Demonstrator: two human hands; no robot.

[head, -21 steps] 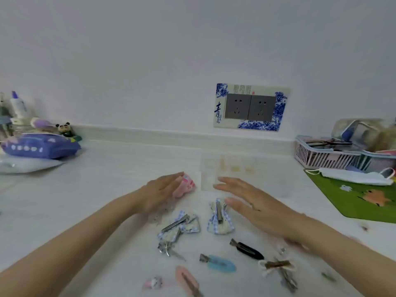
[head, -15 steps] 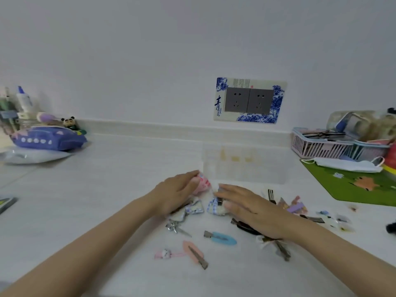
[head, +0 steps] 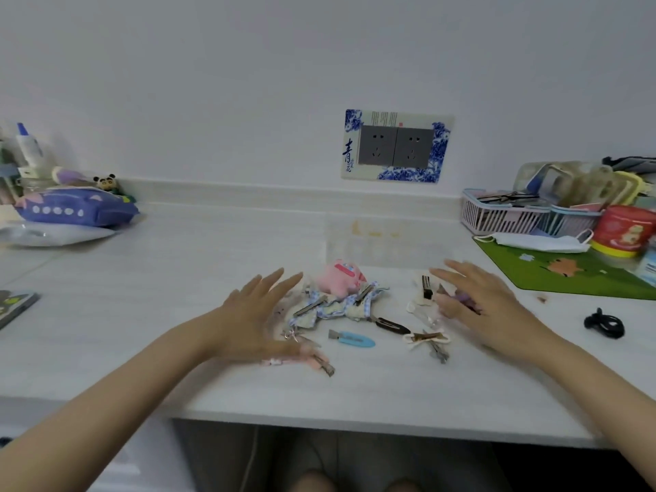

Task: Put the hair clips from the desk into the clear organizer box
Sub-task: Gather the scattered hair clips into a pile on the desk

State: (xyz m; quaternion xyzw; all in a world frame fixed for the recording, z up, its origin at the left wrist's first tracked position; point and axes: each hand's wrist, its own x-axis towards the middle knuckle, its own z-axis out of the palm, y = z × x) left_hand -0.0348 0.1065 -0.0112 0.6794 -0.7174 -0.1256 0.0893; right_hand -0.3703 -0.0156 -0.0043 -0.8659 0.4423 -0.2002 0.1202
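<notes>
Hair clips (head: 340, 307) heaped on counter (head: 142, 296) midway along, nearer its front edge; clear organizer box (head: 390, 239) just behind them. Left hand (head: 248, 314) flat at pile's left, right hand (head: 486, 307) over its right side, fingers of both straight, gripping nothing

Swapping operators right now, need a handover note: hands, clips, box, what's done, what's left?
Left hand: open, spread over the pile's left edge, holds nothing.
Right hand: open, over the clips on the right.
Hair clips: bunched on the desk between the hands; black claw clip apart, far right.
Clear organizer box: behind the pile, no clip seen in it.
Done: none boxed. Left: all clips.
</notes>
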